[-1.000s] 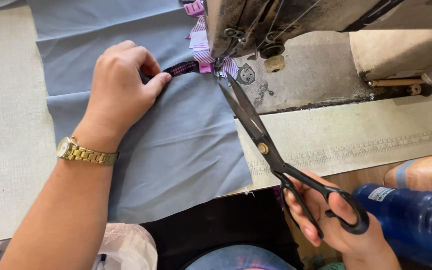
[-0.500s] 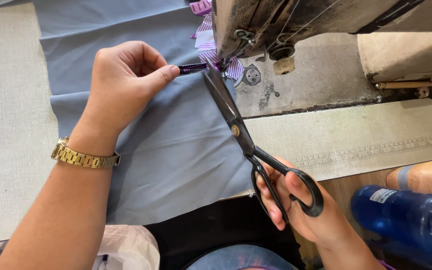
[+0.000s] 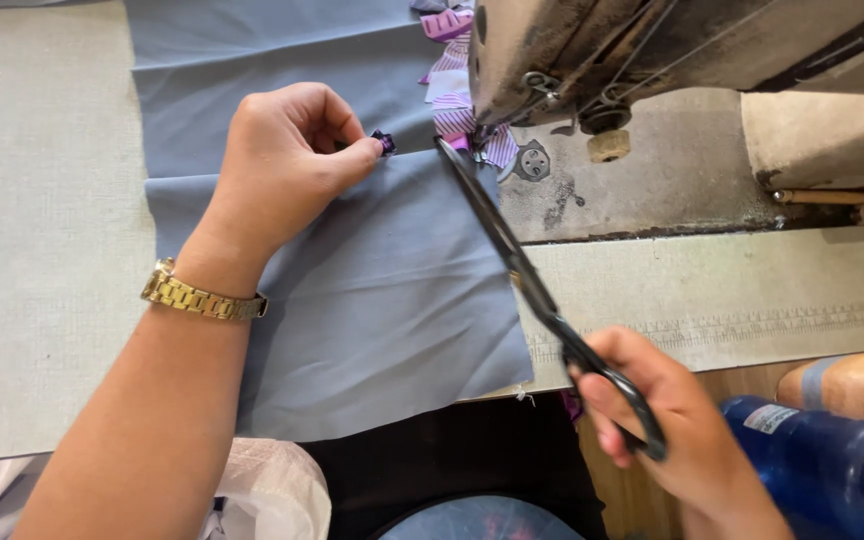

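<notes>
Black scissors (image 3: 512, 250) shut, slanted over grey cloth (image 3: 392, 290); purple scrap (image 3: 384, 142) pinched.

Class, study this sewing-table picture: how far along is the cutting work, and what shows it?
Done: the scissors look closed, tip at the striped scraps under the sewing machine. In hand: the left hand pinches a small dark purple piece over the grey fabric; the right hand grips the scissors. Left: the fabric lies beside the needle.
</notes>
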